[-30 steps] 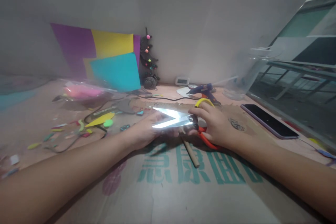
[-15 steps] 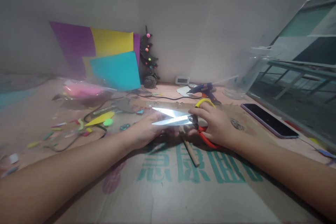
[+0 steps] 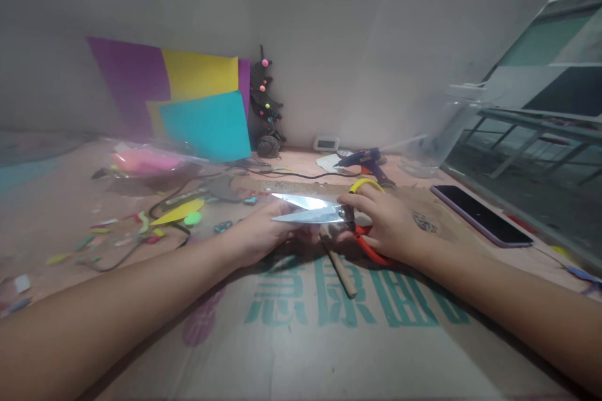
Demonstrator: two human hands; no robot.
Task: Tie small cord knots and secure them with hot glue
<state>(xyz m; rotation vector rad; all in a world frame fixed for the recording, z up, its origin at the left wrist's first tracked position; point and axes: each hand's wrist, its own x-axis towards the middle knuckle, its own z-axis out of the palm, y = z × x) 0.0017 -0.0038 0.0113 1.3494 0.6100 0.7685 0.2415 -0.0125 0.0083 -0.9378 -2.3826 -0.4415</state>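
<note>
Location: the scissors (image 3: 324, 214) are held above the cardboard (image 3: 305, 357), midway along its width and close to its far edge. The cardboard lies on the counter (image 3: 301, 160).

Right hand (image 3: 390, 219): wrapped around the yellow and red handles, gripping them with the blades parted.

Left hand (image 3: 261, 235): fingers curled inward behind the blades. The blades hide part of them; what they pinch, if anything, cannot be told. The stick (image 3: 338, 267) emerges below the hands; which one supports it is unclear.

Handling: the step in hand appears to be scissor work close to the left hand. Before closing the blades, confirm that the left fingers are clear of the gap. Seat any material near the pivot, where leverage is best, and squeeze evenly without twisting.

Orientation: the tips point toward the counter's left edge, the handles toward its right. The scissors' long axis runs roughly parallel to the far edge. The stick's long axis slants toward the near edge, lower end rightward.
</note>
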